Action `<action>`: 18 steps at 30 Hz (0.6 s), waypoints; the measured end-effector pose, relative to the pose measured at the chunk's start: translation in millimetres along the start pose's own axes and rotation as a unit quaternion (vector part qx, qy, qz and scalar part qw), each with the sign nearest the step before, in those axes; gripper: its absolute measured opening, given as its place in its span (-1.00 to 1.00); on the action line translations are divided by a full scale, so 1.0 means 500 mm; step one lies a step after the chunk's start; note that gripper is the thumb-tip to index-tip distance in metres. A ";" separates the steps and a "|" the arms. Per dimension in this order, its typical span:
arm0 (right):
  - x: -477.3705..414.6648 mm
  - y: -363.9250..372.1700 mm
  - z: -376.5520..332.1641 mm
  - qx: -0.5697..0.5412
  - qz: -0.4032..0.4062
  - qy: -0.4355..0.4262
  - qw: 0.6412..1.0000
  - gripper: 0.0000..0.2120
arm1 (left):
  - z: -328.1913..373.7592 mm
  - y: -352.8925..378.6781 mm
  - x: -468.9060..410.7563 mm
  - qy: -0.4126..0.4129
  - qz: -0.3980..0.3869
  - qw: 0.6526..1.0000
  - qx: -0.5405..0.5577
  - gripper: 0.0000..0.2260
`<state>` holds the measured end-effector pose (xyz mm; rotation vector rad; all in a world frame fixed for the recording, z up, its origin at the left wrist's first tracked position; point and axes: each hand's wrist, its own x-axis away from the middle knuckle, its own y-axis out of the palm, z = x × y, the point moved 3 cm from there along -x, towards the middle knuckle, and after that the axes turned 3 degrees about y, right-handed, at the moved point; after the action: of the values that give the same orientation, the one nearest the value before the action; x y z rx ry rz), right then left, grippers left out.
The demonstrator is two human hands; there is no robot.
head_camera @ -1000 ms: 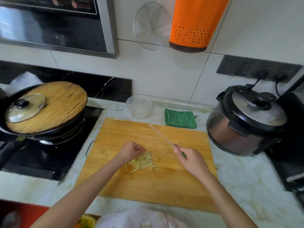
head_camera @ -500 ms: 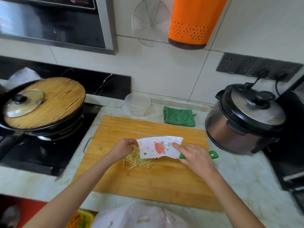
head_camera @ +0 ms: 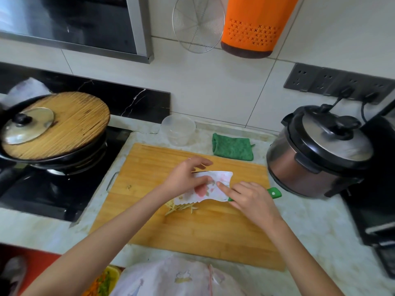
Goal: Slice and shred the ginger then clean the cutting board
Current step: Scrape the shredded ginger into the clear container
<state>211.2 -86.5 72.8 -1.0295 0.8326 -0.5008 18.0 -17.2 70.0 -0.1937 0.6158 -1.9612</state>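
A small heap of pale yellow ginger shreds (head_camera: 181,208) lies near the middle of the wooden cutting board (head_camera: 149,171). Just above the shreds the knife (head_camera: 213,189), a white blade with a flower print and a green handle, is held with its flat side up. My right hand (head_camera: 248,199) grips the handle, the forefinger stretched onto the blade. My left hand (head_camera: 186,176) is at the blade's left end, thumb on the flat face and fingers extended over its far edge. Part of the shreds is hidden under the blade.
A clear plastic bowl (head_camera: 178,130) and a folded green cloth (head_camera: 233,147) sit behind the board. A rice cooker (head_camera: 316,152) stands right, a black wok with a wooden lid (head_camera: 55,124) on the stove left. A strainer (head_camera: 198,24) and orange holder (head_camera: 254,26) hang on the wall.
The knife turned from edge-on to flat side up over the shreds. My left hand left the ginger heap and moved up onto the blade's left end.
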 end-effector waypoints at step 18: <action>0.074 0.050 -0.005 -0.073 0.052 0.149 0.985 -0.38 | -0.134 -0.061 0.021 -0.145 0.066 0.986 0.051 -0.82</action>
<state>231.3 -103.0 36.5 -1.0537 1.1981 -0.5175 -37.4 6.4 26.7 -0.3593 0.3290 -1.7877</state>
